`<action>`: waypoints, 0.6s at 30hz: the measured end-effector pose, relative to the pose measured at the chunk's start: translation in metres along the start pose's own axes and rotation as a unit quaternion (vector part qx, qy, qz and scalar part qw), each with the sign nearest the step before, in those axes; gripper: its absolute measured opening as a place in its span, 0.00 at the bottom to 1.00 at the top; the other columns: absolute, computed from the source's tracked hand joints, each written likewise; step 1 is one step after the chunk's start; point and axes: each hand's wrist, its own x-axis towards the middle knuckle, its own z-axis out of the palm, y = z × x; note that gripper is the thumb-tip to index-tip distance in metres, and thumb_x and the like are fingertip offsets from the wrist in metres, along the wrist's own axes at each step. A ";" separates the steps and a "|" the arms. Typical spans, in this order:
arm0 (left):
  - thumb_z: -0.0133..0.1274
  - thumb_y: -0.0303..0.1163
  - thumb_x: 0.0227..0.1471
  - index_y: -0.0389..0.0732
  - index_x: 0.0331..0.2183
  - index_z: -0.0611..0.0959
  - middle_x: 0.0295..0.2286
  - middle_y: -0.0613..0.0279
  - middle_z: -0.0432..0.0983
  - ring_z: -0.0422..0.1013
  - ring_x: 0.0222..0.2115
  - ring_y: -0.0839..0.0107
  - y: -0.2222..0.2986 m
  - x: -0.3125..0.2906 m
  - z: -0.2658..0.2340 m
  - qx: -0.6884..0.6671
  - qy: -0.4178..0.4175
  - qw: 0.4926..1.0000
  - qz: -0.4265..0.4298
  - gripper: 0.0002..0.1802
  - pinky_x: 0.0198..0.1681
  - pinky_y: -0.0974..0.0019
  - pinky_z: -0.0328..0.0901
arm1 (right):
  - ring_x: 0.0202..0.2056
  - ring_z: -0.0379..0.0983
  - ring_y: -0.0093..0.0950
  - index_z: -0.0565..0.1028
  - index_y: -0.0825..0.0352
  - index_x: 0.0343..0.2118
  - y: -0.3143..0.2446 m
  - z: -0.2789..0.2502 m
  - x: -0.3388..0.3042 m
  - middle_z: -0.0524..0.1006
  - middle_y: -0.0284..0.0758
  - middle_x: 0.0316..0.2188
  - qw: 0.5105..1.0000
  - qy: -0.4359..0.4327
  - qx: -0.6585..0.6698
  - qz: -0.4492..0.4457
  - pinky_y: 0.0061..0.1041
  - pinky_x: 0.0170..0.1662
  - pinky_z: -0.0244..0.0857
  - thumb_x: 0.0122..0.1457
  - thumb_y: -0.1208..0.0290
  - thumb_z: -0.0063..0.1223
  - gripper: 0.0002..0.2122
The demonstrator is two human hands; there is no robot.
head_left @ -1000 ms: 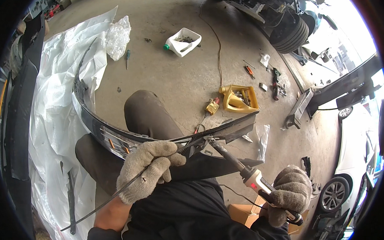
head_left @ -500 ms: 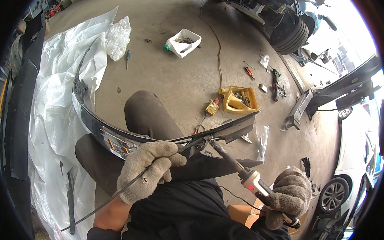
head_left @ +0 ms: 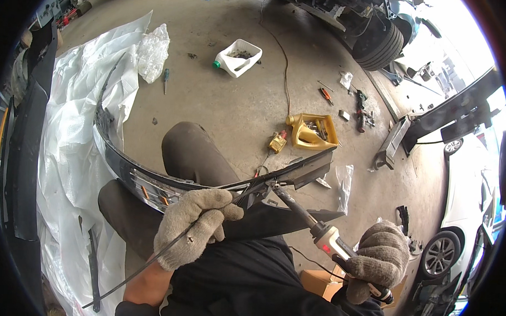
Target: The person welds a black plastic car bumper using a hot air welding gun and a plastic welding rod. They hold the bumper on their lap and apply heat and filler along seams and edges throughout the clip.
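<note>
A long, curved black car bumper trim (head_left: 127, 160) lies across my thighs, its right end raised in front of me. My left hand (head_left: 188, 229), in a grey knit glove, is closed around a thin black plastic rod (head_left: 127, 282). The rod's front end reaches the trim near its right part; its tail runs down to the lower left. My gloved right hand (head_left: 380, 254) grips a hot-air welding gun (head_left: 328, 241) with a white body and a metal tube. The tube's nozzle points up-left at the trim beside the rod's end. Exact contact there is too small to tell.
White foam sheeting (head_left: 70, 135) covers the floor at left. A cut white jug (head_left: 237, 58) and a cut yellow jug (head_left: 315, 132) holding tools stand ahead. Screwdrivers and a power tool (head_left: 361, 109) lie to the right. A cardboard box (head_left: 318, 283) sits beside me; a lift arm (head_left: 395, 143) is at far right.
The whole view has shifted very slightly. Both hands keep their grips, and the nozzle stays at about the same spot on the trim.
</note>
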 end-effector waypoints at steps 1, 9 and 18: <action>0.46 0.16 0.55 0.34 0.44 0.77 0.33 0.52 0.81 0.71 0.21 0.83 0.000 0.000 0.000 0.002 -0.001 1.000 0.003 0.14 0.25 0.77 0.69 | 0.17 0.72 0.26 0.81 0.64 0.33 -0.001 0.000 0.001 0.77 0.32 0.18 1.000 0.005 -0.007 -0.004 0.25 0.21 0.61 0.42 0.57 0.69 0.19; 0.46 0.16 0.55 0.34 0.44 0.77 0.33 0.52 0.81 0.71 0.21 0.83 0.000 -0.002 -0.001 0.008 0.003 1.000 -0.004 0.15 0.25 0.76 0.69 | 0.17 0.71 0.26 0.81 0.65 0.33 -0.002 0.009 0.014 0.76 0.32 0.17 0.995 0.062 -0.061 -0.049 0.25 0.21 0.60 0.41 0.58 0.68 0.18; 0.46 0.16 0.55 0.33 0.44 0.77 0.33 0.51 0.81 0.71 0.21 0.82 -0.001 -0.001 -0.001 0.012 0.003 1.000 0.011 0.14 0.25 0.76 0.69 | 0.16 0.70 0.26 0.81 0.65 0.32 -0.004 0.012 0.019 0.75 0.31 0.17 0.992 0.076 -0.078 -0.058 0.25 0.21 0.59 0.39 0.60 0.67 0.18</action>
